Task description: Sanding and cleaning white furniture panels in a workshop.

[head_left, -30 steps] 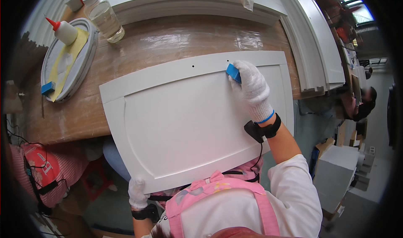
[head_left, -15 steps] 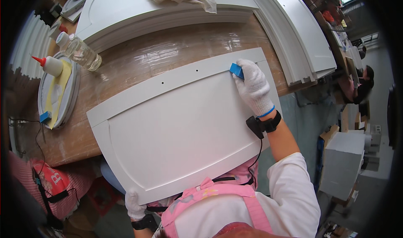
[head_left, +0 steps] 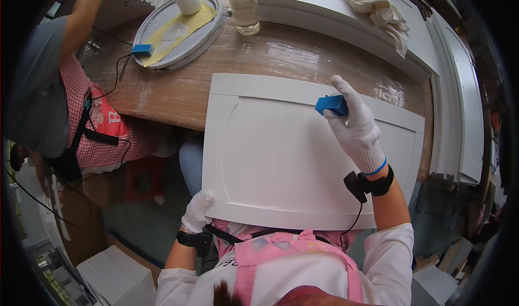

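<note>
A white framed panel (head_left: 281, 160) with a recessed middle lies in front of me, its near edge against my lap and its far part over the table. My right hand (head_left: 357, 125), in a white knitted glove, pinches a blue rectangular block (head_left: 331, 105) above the panel's far rail. The index finger points up and away from the block. Whether the block touches the panel, I cannot tell. My left hand (head_left: 198, 211), also gloved, grips the panel's near left corner; some fingers are hidden there.
On the brown table (head_left: 178, 98), a grey lid (head_left: 213, 30) carries a yellow sheet (head_left: 200, 19), a red-tipped white bottle (head_left: 187, 1) and another blue block (head_left: 142, 50). Beside it stands a clear bottle (head_left: 244, 11). White panels (head_left: 324, 9) bear a cloth (head_left: 378, 9). A co-worker (head_left: 38, 90) is at left.
My view has turned to the left, bringing a co-worker's arm into sight. My right hand has moved leftward along the panel's far rail with the blue block. The left hand keeps the corner.
</note>
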`<state>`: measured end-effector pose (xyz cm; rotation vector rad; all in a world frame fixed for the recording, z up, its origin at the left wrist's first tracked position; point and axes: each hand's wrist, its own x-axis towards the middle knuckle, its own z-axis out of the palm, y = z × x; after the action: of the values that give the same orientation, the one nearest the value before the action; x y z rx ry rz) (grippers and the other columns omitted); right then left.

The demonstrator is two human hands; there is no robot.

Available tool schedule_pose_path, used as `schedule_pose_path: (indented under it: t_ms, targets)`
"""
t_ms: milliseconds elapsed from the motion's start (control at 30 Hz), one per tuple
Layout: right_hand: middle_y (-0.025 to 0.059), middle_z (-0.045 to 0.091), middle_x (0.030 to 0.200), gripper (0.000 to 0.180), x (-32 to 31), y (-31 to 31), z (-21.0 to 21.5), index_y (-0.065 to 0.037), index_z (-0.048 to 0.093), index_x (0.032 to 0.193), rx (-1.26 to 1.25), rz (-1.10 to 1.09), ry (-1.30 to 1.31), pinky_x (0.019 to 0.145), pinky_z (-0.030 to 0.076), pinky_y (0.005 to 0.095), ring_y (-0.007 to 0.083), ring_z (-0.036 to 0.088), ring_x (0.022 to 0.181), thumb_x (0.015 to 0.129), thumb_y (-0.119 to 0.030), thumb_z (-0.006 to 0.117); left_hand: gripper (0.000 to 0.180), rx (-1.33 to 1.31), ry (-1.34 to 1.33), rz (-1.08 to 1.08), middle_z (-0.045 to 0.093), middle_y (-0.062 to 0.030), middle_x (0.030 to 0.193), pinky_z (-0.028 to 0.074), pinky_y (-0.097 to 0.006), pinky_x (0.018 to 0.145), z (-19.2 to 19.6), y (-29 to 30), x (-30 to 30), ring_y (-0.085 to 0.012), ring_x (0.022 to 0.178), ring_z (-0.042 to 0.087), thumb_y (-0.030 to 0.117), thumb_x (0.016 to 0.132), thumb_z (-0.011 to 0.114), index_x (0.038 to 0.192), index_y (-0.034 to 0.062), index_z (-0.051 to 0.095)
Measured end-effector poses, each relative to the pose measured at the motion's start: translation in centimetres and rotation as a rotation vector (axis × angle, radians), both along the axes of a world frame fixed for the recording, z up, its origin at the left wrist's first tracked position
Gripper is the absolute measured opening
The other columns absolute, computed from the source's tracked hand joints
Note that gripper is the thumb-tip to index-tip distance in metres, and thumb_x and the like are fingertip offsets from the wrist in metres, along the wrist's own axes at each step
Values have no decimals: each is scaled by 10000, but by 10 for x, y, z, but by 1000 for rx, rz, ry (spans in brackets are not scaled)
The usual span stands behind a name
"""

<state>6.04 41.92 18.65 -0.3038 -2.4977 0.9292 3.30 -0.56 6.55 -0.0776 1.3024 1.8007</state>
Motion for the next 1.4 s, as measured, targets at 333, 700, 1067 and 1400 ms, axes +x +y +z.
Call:
schedule_pose_path:
  t_ms: [333, 700, 1067, 1400]
  targets:
    - [168, 563, 1212, 312, -164, -73, 35, -66, 584, 1168, 5, 444, 76, 888, 525, 395, 336, 605, 1080, 864, -80, 653, 461, -230, 590, -275, 637, -103, 1146, 500, -293, 878, -60, -33, 9, -170, 1035, 622, 342, 1000, 524, 1241, -51, 525]
    - [185, 533, 1265, 278, -294, -95, -31, -72, 633, 1124, 365, 481, 41, 959, 487, 411, 382, 567, 1138, 862, -46, 543, 605, -17, 262, -276, 640, -120, 1114, 467, -298, 875, 14, 6, -19, -162, 988, 585, 475, 978, 533, 1243, -69, 539]
    - [146, 660, 1035, 129, -210, -56, 26, -65, 674, 925, 425, 384, 75, 839, 540, 404, 353, 645, 963, 866, -180, 670, 600, 89, -19, -187, 618, -146, 1174, 495, -305, 880, 4, 3, -25, -204, 1033, 614, 421, 961, 563, 1274, -85, 489]
    - [242, 658, 1052, 659, -159, 259, 46, 32, 637, 1125, 468, -912, -214, 951, 468, 426, 389, 608, 1066, 775, -517, 737, 478, -88, 223, -184, 662, -112, 1043, 519, -310, 758, -11, 0, -17, -192, 888, 650, 399, 995, 477, 1152, -42, 576]
